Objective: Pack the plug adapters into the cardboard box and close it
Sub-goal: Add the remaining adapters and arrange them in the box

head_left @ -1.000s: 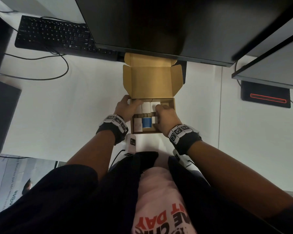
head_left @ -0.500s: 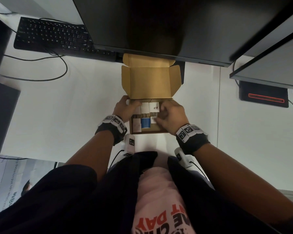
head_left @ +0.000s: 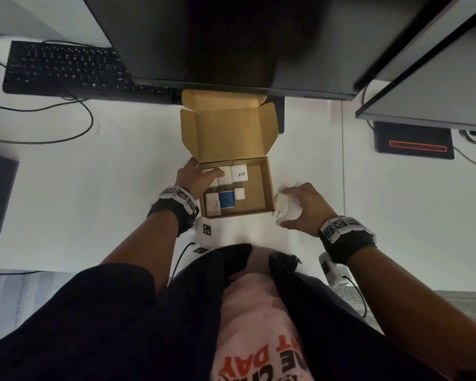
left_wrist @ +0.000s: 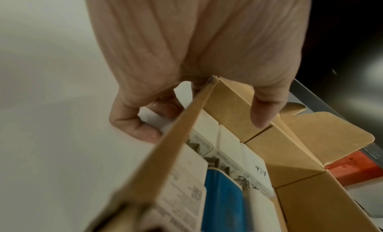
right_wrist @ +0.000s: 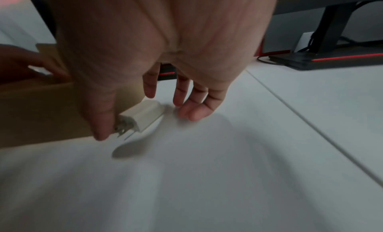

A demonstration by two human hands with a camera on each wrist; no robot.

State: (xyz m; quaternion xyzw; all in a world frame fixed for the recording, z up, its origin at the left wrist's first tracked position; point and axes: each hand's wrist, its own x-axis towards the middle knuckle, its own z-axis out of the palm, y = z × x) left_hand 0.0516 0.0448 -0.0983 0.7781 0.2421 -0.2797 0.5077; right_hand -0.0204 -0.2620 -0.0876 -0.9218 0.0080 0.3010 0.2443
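At the centre of the head view, the cardboard box [head_left: 267, 188] is seen on the white desk [head_left: 94, 202] with its lid folded back toward the upper middle of the frame, under the dark monitor [head_left: 231, 37]. The plug adapters [head_left: 226, 185] are packed in the left half of the box, white ones along the far side and a blue one nearer the person; the right half of the floor is bare cardboard. The left hand [head_left: 195, 177] is held at the box's upper left corner, thumb inside against the inner wall and fingers curled round the outside, much as it was half a second earlier. The right hand [head_left: 302, 209], which was then over the adapters inside the box, has been moved out to the right of the box, low over the desk. Its grip is curled round a loose white adapter [head_left: 283, 209] lying just beside the box's right wall, prongs toward the lower frame; whether that adapter is lifted cannot be told.
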